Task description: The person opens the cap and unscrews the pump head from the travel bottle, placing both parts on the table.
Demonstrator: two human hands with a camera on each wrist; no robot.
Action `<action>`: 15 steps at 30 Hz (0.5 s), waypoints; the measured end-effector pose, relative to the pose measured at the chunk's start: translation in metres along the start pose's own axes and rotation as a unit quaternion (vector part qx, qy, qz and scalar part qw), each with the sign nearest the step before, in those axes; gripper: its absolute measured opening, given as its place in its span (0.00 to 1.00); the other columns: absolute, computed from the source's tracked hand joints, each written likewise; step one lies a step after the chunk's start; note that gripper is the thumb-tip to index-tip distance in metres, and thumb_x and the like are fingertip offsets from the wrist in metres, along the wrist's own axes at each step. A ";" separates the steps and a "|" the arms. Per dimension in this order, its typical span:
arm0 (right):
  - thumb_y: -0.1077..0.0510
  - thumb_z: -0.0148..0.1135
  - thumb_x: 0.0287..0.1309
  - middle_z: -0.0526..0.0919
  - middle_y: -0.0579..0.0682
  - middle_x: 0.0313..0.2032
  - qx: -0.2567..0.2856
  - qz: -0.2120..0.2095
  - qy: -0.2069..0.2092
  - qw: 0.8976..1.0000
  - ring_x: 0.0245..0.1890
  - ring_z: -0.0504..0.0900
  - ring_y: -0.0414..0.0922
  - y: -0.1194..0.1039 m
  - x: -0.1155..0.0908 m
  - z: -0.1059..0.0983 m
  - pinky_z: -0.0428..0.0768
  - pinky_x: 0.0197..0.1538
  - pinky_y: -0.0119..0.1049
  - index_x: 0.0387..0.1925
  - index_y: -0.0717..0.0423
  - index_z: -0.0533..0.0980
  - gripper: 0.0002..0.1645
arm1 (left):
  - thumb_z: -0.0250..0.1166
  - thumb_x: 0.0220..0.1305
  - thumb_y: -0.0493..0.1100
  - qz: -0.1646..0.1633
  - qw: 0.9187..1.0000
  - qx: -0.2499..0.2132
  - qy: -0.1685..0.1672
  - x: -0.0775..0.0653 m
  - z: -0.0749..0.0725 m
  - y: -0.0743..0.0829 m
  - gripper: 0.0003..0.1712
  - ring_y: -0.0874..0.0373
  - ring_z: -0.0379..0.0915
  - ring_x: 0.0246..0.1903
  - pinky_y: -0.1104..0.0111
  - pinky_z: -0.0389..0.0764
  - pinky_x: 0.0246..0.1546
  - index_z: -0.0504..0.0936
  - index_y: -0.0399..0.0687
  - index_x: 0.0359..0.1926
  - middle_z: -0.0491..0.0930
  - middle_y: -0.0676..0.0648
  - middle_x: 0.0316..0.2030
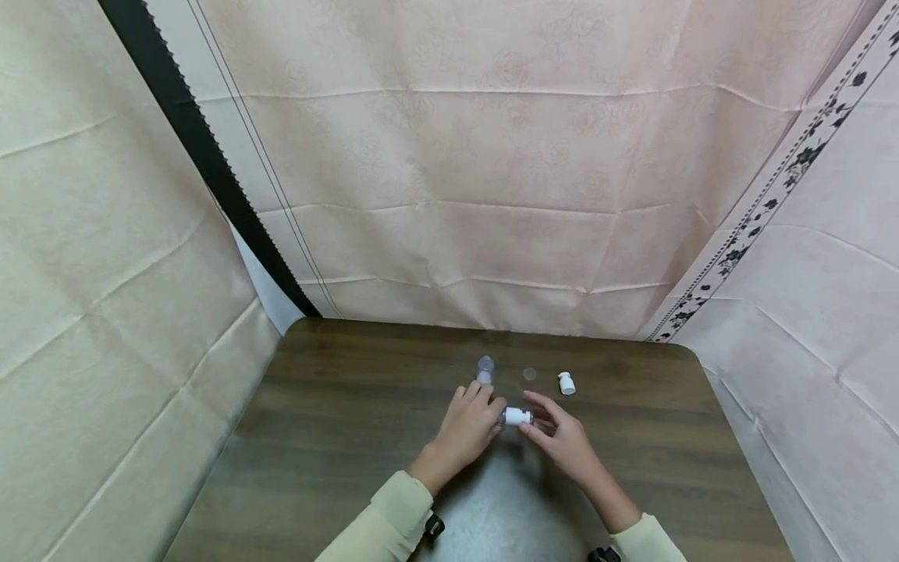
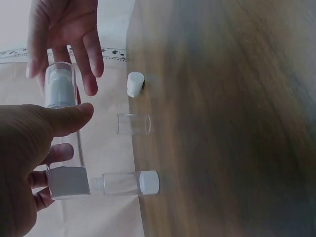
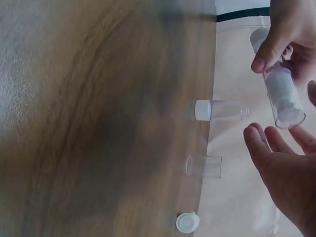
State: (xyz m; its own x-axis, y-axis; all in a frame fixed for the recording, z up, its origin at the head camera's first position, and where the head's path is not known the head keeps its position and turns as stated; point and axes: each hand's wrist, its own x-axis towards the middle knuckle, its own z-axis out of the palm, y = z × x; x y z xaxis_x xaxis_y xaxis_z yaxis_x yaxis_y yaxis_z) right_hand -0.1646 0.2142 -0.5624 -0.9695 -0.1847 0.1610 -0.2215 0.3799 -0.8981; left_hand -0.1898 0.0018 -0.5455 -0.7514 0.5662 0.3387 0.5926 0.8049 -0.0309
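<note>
My left hand grips a slim clear pump bottle around its middle, thumb across the front. The bottle has a white base and a transparent cap over its white pump head. In the head view it lies sideways between both hands, above the table. My right hand is at the capped end, its fingers spread and slightly bent. In the right wrist view, the right fingertips are close beside the cap's rim, not curled round it.
Farther back on the brown wooden table stands a second clear bottle with a white base and open neck. To its right are a loose clear cap and a white pump head. Pale cloth hangs behind the table.
</note>
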 end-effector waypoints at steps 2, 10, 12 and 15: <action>0.60 0.72 0.63 0.81 0.61 0.62 0.002 0.006 0.005 1.000 0.58 0.84 0.58 0.000 0.000 0.002 0.84 0.56 0.44 0.64 0.54 0.77 0.28 | 0.77 0.60 0.56 0.002 1.000 0.001 0.000 0.001 0.001 0.002 0.16 0.57 0.71 0.42 0.68 0.64 0.33 0.86 0.57 0.44 0.80 0.53 0.41; 0.65 0.74 0.59 0.88 0.54 0.47 0.006 0.020 0.031 0.999 0.43 0.84 0.39 0.004 -0.001 0.008 0.83 0.45 0.26 0.51 0.58 0.83 0.18 | 0.78 0.57 0.57 -0.001 1.000 0.003 0.008 0.001 0.004 0.006 0.18 0.58 0.71 0.41 0.68 0.62 0.32 0.86 0.55 0.42 0.79 0.54 0.38; 0.65 0.73 0.59 0.88 0.56 0.47 0.015 0.010 0.035 0.999 0.43 0.83 0.39 0.004 -0.001 0.008 0.83 0.45 0.26 0.50 0.61 0.83 0.17 | 0.78 0.58 0.57 0.000 1.000 0.003 0.015 0.000 0.003 0.006 0.18 0.59 0.71 0.41 0.69 0.63 0.32 0.86 0.55 0.43 0.79 0.54 0.38; 0.66 0.73 0.59 0.88 0.57 0.46 0.027 -0.001 0.038 0.999 0.43 0.84 0.41 0.004 -0.002 0.007 0.83 0.45 0.26 0.50 0.61 0.83 0.16 | 0.78 0.58 0.58 0.008 1.000 0.004 0.030 -0.002 0.003 0.005 0.19 0.59 0.72 0.41 0.69 0.64 0.32 0.86 0.55 0.44 0.80 0.54 0.39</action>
State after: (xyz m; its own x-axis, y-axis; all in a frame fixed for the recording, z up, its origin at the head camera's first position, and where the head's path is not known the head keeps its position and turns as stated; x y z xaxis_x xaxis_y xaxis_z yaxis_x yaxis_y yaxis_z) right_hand -0.1630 0.2094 -0.5696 -0.9745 -0.1153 0.1923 -0.2202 0.3300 -0.9179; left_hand -0.1860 0.0057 -0.5488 -0.7231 0.5673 0.3942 0.6015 0.7976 -0.0444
